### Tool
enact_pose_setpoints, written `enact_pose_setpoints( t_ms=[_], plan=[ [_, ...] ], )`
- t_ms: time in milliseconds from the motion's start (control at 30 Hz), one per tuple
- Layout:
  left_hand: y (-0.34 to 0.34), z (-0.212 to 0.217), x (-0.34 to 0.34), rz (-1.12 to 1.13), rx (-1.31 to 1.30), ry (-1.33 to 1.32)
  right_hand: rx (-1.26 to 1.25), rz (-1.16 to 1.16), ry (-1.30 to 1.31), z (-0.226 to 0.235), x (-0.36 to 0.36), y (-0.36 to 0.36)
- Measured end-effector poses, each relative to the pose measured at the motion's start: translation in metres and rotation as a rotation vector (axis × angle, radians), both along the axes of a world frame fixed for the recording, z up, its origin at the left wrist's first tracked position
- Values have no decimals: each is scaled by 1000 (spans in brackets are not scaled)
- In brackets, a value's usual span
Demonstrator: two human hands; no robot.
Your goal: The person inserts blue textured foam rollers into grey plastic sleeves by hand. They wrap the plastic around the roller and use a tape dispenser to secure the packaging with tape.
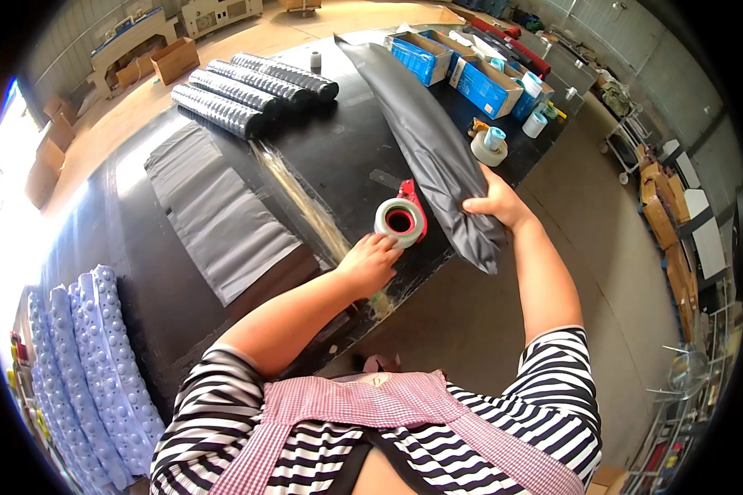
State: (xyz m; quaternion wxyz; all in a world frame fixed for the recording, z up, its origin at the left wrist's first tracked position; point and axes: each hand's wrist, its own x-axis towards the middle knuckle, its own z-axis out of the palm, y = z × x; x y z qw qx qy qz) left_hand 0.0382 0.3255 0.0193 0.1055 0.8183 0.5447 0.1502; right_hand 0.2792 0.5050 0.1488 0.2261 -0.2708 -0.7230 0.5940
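Note:
A long dark grey plastic bag (421,132), filled out and creased, lies slantwise over the table's right edge. My right hand (501,202) is closed on its near end, with the thumb on top and the fingers partly hidden behind it. My left hand (371,262) is palm down at the table's near edge. Its fingers reach out to the rim of a tape roll in a red tape dispenser (409,194) and touch it without wrapping round it; its thumb is hidden. Left of this, a flat grey plastic bag (223,210) is spread on the black table (338,148).
Several shiny black textured rolls (260,91) lie at the far left. Blue bubbled sheets (91,371) hang at the near left. Open blue boxes (483,87) and another tape roll (489,148) stand at the far right. A trolley (627,148) is beyond the table's right side.

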Motion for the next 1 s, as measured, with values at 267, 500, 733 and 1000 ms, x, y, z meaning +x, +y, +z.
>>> enact_pose_setpoints(
  t_ms=[267,500,733,1000],
  plan=[
    [55,-57,58,350,-57,161,598,-296,-989,-122,-37,71],
    [27,-60,41,332,-58,75,1258,-514,-679,-157,-36,49],
    [11,-62,27,181,25,22,503,-286,-601,-168,-64,-46],
    [-10,-10,52,139,251,451,86,-42,-292,-190,-74,-28]
  ],
)
